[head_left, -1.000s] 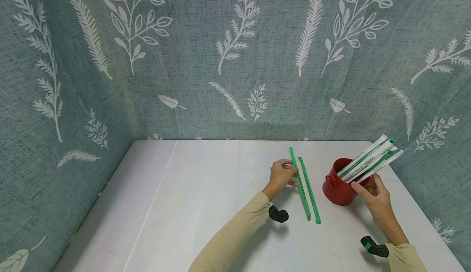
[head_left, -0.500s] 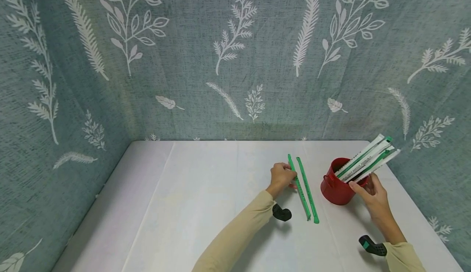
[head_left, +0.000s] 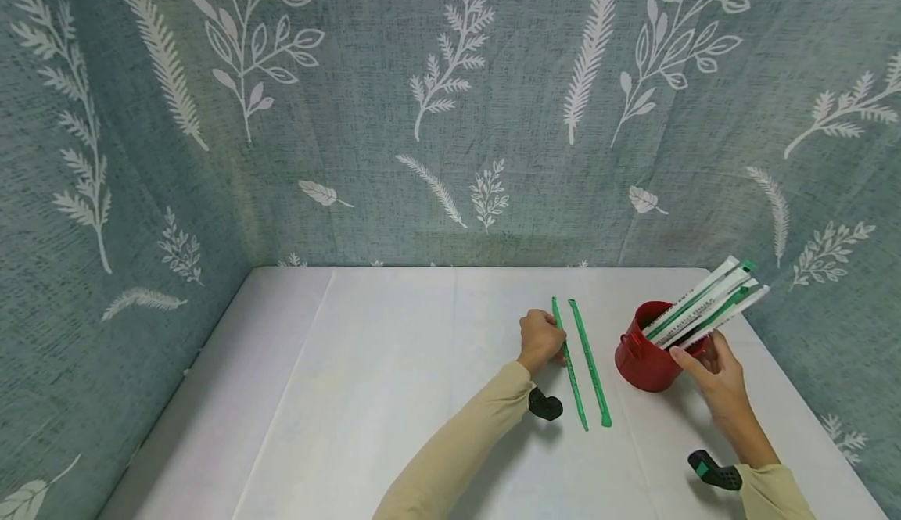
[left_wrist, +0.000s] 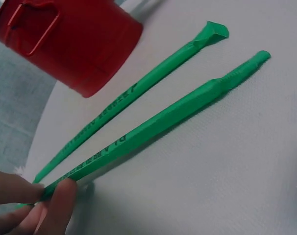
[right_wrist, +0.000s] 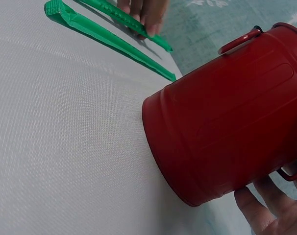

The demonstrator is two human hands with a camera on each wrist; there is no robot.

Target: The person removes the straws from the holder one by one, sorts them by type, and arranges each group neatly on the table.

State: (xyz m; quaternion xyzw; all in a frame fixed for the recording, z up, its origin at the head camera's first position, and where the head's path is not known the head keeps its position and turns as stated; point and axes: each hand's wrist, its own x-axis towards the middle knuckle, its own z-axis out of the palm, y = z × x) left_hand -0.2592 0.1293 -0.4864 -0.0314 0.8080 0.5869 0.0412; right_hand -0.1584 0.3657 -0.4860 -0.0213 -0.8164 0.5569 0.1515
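My left hand (head_left: 540, 342) pinches one green paper-wrapped straw (head_left: 574, 391) near its far end, between thumb and fingers in the left wrist view. This straw lies low over the white table. Beside it, to the right, a second green wrapped straw (head_left: 591, 367) rests on the table, roughly parallel. My right hand (head_left: 721, 387) holds a small red metal pail (head_left: 644, 367) by its right side, thumb at the rim and fingers near the side handle (right_wrist: 295, 171). Several white-and-green wrapped straws (head_left: 704, 305) stand in the pail, leaning right.
White cloth covers the table (head_left: 394, 364). A grey-green leaf-patterned curtain (head_left: 521, 152) hangs along the back and sides. Black camera mounts (head_left: 545, 404) sit at both wrists, close above the tabletop.
The left hand has lowered the pinched straw and shifted it slightly toward me and left, widening the near-end gap to the other straw. The right hand and pail stay put.
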